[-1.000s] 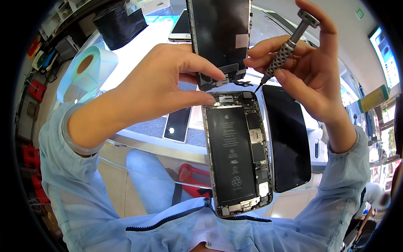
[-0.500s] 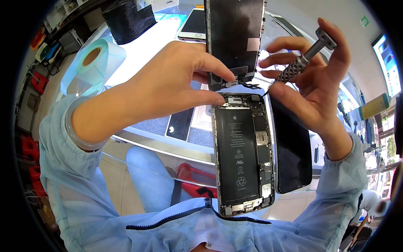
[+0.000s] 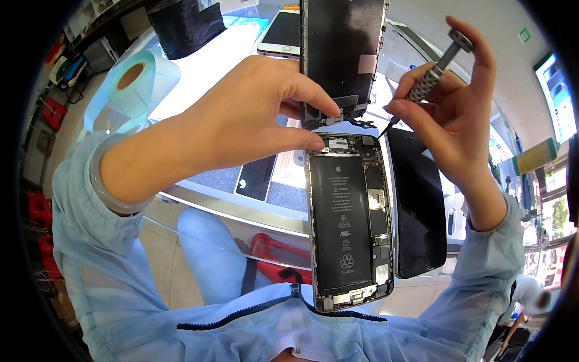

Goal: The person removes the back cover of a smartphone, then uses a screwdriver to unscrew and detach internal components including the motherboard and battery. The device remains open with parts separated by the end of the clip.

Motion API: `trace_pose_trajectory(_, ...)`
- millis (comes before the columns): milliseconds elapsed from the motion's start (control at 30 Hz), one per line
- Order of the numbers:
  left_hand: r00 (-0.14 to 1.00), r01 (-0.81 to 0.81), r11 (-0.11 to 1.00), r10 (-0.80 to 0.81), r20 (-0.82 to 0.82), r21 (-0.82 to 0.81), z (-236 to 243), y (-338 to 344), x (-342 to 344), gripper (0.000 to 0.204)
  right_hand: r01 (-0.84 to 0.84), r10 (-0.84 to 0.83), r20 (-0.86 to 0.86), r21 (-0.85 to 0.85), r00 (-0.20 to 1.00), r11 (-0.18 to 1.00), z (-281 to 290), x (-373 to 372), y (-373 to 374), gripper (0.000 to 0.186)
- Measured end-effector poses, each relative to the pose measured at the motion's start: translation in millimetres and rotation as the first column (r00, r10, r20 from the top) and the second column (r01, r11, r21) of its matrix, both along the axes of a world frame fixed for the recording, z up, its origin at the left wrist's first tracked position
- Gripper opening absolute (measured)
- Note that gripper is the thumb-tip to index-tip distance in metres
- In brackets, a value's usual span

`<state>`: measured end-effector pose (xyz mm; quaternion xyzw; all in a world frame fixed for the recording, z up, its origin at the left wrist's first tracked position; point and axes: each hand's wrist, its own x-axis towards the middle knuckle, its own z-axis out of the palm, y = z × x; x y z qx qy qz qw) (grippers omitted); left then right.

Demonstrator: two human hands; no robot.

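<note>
An opened phone (image 3: 342,229) lies with its black battery and circuit parts bare. Beyond its far end, the detached-looking screen panel (image 3: 341,54) stands raised with its inner side toward me; a dark flex piece shows between the two. My left hand (image 3: 259,114) grips the phone at this joint, thumb on the body's far left corner and index finger on the panel's lower end. In my right hand (image 3: 452,114) is a metal screwdriver (image 3: 425,84), slanted, its handle pinched and its cap under a raised finger. The thin tip points at the body's far right corner; contact cannot be made out.
A dark phone (image 3: 419,211) lies right of the opened one. A white-framed phone (image 3: 281,35) lies at the back, and another phone (image 3: 256,178) below my left wrist. A label roll (image 3: 136,96) and a black wrapped bundle (image 3: 187,30) stand at far left.
My right hand has shifted slightly, its fingers drawing closer around the screwdriver, whose dark shaft now shows more fully. My left hand and the opened phone have barely moved.
</note>
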<state>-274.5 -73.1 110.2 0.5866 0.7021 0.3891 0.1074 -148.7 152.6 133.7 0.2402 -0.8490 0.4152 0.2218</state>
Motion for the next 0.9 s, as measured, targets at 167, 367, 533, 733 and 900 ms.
trace_pose_trajectory(167,1.0,0.001,1.0,-0.001,0.013,-0.003,-0.6,-0.1,0.2,0.034,-0.111,0.096,-0.087,-0.187,0.992,0.976,-9.5,-5.4,-21.8,0.09)
trace_pose_trajectory(367,0.999,0.011,1.0,-0.012,0.035,0.021,-3.4,-0.5,-0.7,0.035,0.135,-0.134,0.032,-0.042,0.99,0.99,0.0,1.2,-20.1,0.087)
trace_pose_trajectory(533,1.0,0.018,1.0,-0.018,0.024,0.023,-1.9,0.4,0.0,0.035,0.171,-0.158,-0.112,0.112,0.981,0.979,-2.2,0.8,-4.6,0.089)
trace_pose_trajectory(733,1.0,0.023,0.999,-0.023,0.016,0.031,-1.0,0.9,0.6,0.035,-0.022,0.019,-0.034,-0.099,0.999,0.995,-1.7,-0.4,-9.0,0.085)
trace_pose_trajectory(900,0.999,0.033,0.998,-0.033,0.004,0.05,-1.6,0.8,0.5,0.036,0.059,-0.06,-0.121,-0.007,0.991,0.998,2.0,1.0,-6.7,0.082)
